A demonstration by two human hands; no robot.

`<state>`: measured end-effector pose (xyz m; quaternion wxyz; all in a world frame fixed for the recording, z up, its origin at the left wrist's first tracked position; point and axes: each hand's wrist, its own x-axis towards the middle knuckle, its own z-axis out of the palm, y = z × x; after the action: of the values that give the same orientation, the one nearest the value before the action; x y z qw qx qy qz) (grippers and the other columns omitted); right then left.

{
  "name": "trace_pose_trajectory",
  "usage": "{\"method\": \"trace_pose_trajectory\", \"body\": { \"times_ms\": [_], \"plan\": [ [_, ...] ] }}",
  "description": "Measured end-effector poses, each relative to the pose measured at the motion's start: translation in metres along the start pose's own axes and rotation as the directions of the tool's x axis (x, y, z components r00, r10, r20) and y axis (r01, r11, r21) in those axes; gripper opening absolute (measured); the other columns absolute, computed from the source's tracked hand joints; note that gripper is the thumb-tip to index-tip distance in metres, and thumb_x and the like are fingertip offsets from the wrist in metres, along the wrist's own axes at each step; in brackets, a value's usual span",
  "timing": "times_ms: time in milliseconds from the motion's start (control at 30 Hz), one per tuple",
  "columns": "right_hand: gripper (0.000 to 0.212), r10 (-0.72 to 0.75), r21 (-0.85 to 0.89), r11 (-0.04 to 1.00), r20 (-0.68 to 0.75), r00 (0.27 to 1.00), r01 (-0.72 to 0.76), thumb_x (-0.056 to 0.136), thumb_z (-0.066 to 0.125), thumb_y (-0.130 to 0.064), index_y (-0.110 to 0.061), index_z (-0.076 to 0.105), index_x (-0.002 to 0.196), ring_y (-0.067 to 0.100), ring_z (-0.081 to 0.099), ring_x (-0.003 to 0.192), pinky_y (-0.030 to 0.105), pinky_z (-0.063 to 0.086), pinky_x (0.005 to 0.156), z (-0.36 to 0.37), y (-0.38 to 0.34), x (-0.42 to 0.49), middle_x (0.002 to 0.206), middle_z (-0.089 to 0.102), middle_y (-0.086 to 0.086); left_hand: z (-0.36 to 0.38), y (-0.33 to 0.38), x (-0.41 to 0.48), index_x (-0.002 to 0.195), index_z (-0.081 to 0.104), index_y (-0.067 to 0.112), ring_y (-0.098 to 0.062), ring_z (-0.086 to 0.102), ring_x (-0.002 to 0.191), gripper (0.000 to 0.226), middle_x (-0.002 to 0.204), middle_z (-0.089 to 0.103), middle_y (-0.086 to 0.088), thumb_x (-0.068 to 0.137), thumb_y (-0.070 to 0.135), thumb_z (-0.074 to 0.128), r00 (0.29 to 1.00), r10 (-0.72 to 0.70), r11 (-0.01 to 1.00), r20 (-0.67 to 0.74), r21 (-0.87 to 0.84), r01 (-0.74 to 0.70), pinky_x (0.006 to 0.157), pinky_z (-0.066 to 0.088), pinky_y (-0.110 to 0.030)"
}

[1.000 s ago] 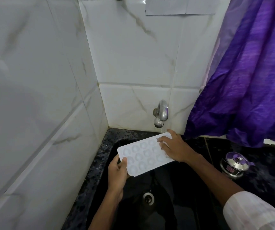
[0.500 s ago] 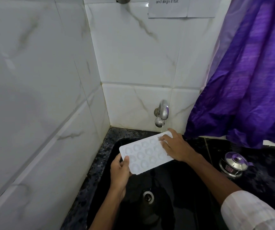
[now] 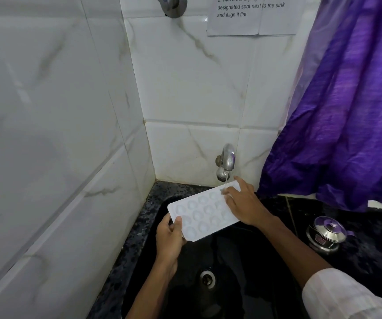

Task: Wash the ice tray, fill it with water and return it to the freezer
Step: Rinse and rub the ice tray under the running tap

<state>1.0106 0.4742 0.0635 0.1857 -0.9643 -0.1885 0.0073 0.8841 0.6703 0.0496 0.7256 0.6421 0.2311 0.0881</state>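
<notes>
A white ice tray [image 3: 200, 215] with round cups is held flat over the black sink [image 3: 231, 261], its far right corner under the chrome tap [image 3: 226, 161]. A thin stream of water falls from the tap onto that corner. My left hand [image 3: 169, 240] grips the tray's near left end, thumb on top. My right hand [image 3: 246, 204] lies on the tray's right end, fingers spread over the cups beside the stream.
White marble tiles close in the left and back. A purple curtain [image 3: 346, 111] hangs at the right. A small steel pot with a glass lid [image 3: 327, 233] stands on the dark speckled counter right of the sink. The drain [image 3: 207, 278] lies below the tray.
The tray and both hands keep almost the same place under the tap. The camera has tilted up slightly, showing more of the paper note on the wall.
</notes>
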Motion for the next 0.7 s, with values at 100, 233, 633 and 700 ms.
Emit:
{"method": "trace_pose_trajectory", "body": {
  "times_ms": [100, 233, 633, 700],
  "plan": [
    [0.032, -0.019, 0.116, 0.993, -0.068, 0.997, 0.027, 0.101, 0.046, -0.030, -0.020, 0.050, 0.132, 0.032, 0.024, 0.139, 0.039, 0.027, 0.111, -0.002, -0.001, -0.004, 0.153, 0.022, 0.011, 0.000, 0.000, 0.002, 0.123, 0.064, 0.017, -0.017, 0.074, 0.095, 0.025, 0.110, 0.074, -0.001, 0.105, 0.017, 0.047, 1.000, -0.008, 1.000, -0.023, -0.013, 0.007, 0.077, 0.063, -0.039],
    [0.029, 0.019, 0.247, 0.969, -0.136, 0.991, 0.015, 0.097, 0.055, -0.028, -0.019, 0.050, 0.124, 0.025, 0.027, 0.136, 0.026, 0.026, 0.100, -0.008, 0.002, -0.008, 0.148, 0.030, 0.007, 0.000, 0.004, 0.004, 0.122, 0.064, 0.018, -0.016, 0.073, 0.095, 0.024, 0.110, 0.074, -0.001, 0.105, 0.017, 0.046, 0.999, 0.000, 0.999, -0.037, -0.035, -0.001, 0.074, 0.062, -0.035],
    [0.031, -0.062, 0.025, 0.998, -0.108, 0.992, 0.065, 0.104, 0.037, -0.034, -0.030, 0.060, 0.123, 0.030, 0.021, 0.142, 0.046, 0.024, 0.114, -0.008, 0.001, -0.009, 0.156, 0.021, 0.009, 0.006, 0.013, 0.009, 0.124, 0.063, 0.016, -0.018, 0.072, 0.099, 0.026, 0.112, 0.073, -0.003, 0.105, 0.016, 0.045, 0.997, -0.015, 0.997, -0.081, -0.083, 0.008, 0.077, 0.062, -0.037],
    [0.033, -0.063, 0.039, 0.997, -0.071, 0.996, 0.065, 0.103, 0.036, -0.038, -0.032, 0.059, 0.126, 0.029, 0.019, 0.141, 0.046, 0.024, 0.115, -0.010, 0.000, -0.008, 0.156, 0.020, 0.008, 0.005, 0.013, 0.009, 0.123, 0.063, 0.016, -0.018, 0.071, 0.098, 0.026, 0.111, 0.072, -0.002, 0.104, 0.016, 0.046, 0.995, -0.018, 0.995, -0.102, -0.100, 0.007, 0.075, 0.062, -0.036]
  ]
}}
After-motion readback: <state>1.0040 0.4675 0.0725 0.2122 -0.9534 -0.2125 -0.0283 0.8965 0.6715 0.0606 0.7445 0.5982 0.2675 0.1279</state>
